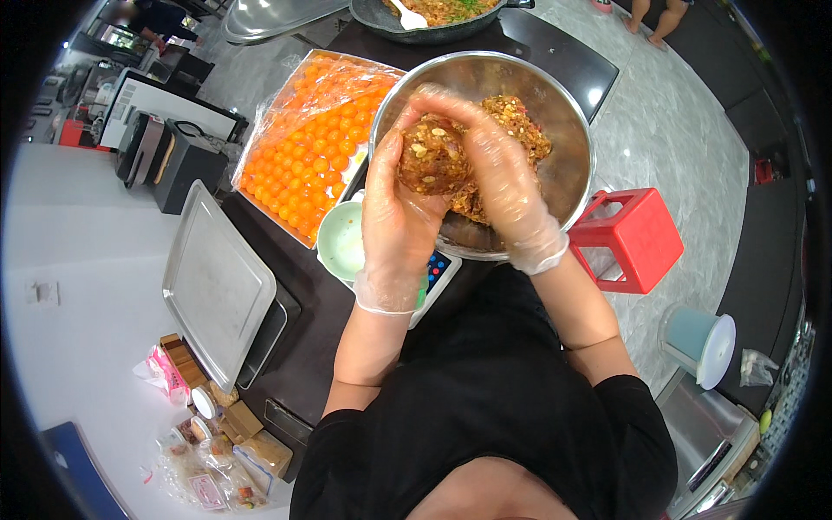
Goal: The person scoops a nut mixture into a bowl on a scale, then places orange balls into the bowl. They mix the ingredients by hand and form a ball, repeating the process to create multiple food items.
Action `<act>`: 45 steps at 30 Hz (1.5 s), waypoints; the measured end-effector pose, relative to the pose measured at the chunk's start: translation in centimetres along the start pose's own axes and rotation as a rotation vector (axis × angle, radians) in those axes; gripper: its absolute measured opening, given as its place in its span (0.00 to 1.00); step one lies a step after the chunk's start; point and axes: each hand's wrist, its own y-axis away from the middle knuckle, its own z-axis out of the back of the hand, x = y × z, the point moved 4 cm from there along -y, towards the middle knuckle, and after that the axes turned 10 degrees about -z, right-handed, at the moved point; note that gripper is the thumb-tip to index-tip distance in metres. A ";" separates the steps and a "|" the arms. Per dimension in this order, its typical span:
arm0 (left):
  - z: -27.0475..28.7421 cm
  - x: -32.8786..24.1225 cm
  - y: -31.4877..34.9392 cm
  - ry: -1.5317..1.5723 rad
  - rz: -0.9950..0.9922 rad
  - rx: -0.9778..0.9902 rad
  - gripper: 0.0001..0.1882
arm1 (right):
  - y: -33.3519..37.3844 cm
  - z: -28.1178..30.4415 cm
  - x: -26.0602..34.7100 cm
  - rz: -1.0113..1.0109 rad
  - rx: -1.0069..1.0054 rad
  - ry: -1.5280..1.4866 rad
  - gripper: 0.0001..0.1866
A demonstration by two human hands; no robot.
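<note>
A brown ball of sticky nut mixture (432, 159), with pale seeds showing in it, is cupped between my two hands. My left hand (392, 224), in a clear plastic glove, holds it from the left and below. From the right and over the top, my right hand (504, 178), gloved the same way, curves its fingers round it. Both hands are above a large steel bowl (568, 104). More of the loose mixture (523, 130) lies in that bowl, partly hidden by my right hand. A pale green bowl (341, 241) stands beside my left wrist, on a scale (444, 270).
A box of orange balls like egg yolks (303, 169), partly under plastic film, lies left of the bowl. Beyond stands a black pan (425, 36) with a white spatula (410, 15). Metal trays (221, 282) are at left, a red stool (646, 243) at right.
</note>
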 end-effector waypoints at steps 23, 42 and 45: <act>0.0 -1.1 0.3 -0.226 -0.135 0.065 0.22 | -1.2 2.7 1.5 -0.133 -0.084 0.099 0.06; -0.7 0.2 0.1 -0.114 -0.189 0.010 0.20 | 0.6 -0.7 0.7 0.169 -0.268 0.322 0.27; -0.5 0.1 -0.2 -0.113 -0.119 0.148 0.24 | 0.4 -1.3 1.1 0.165 -0.210 0.301 0.31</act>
